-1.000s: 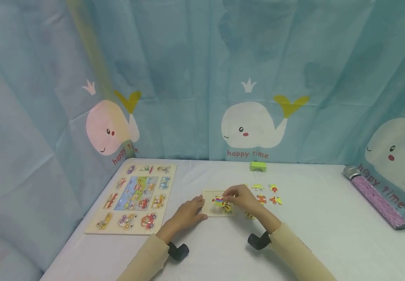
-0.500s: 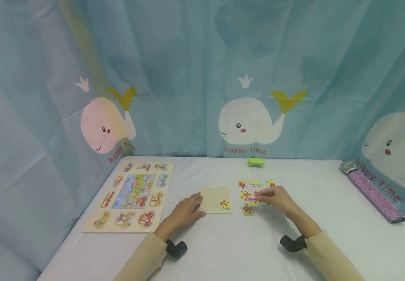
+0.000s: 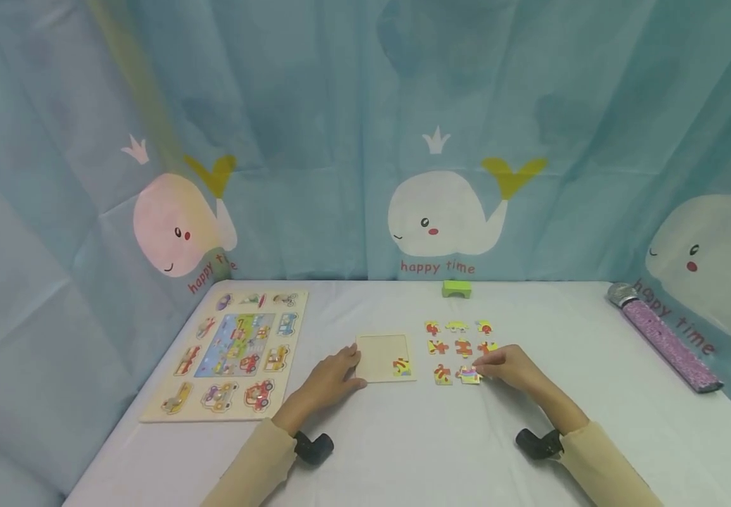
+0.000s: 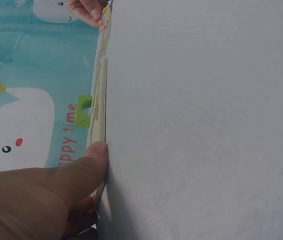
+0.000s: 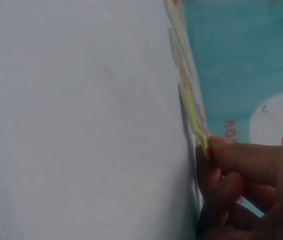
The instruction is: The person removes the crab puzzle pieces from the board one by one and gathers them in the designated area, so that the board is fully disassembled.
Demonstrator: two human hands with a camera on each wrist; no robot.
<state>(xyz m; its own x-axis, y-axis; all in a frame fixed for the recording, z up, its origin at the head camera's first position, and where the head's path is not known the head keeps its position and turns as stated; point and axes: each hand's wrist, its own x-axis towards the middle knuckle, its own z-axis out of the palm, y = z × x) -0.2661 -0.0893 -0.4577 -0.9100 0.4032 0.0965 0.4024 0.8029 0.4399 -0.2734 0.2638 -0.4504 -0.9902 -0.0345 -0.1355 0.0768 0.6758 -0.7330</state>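
Note:
A square wooden puzzle tray (image 3: 381, 355) lies mid-table with one yellow-and-red jigsaw piece (image 3: 401, 366) in its lower right corner. My left hand (image 3: 327, 380) rests against the tray's left side, thumb by the near corner; in the left wrist view the thumb (image 4: 89, 165) touches the tray edge (image 4: 101, 100). Right of the tray, my right hand (image 3: 514, 367) pinches a rainbow-striped jigsaw piece (image 3: 468, 374) by its right side, low at the table. In the right wrist view that piece (image 5: 197, 117) sits between thumb and finger. Several other jigsaw pieces (image 3: 463, 347) lie in rows beside it.
A large wooden vehicle puzzle board (image 3: 169, 352) lies at the left. A green arch block (image 3: 457, 289) stands near the back edge. A glittery pink microphone (image 3: 666, 341) lies at the far right. A blue whale-print curtain (image 3: 315, 176) borders the table.
My right hand has carried the rainbow piece from over the tray rightward, then down to the front row of loose pieces. The left hand stays by the tray.

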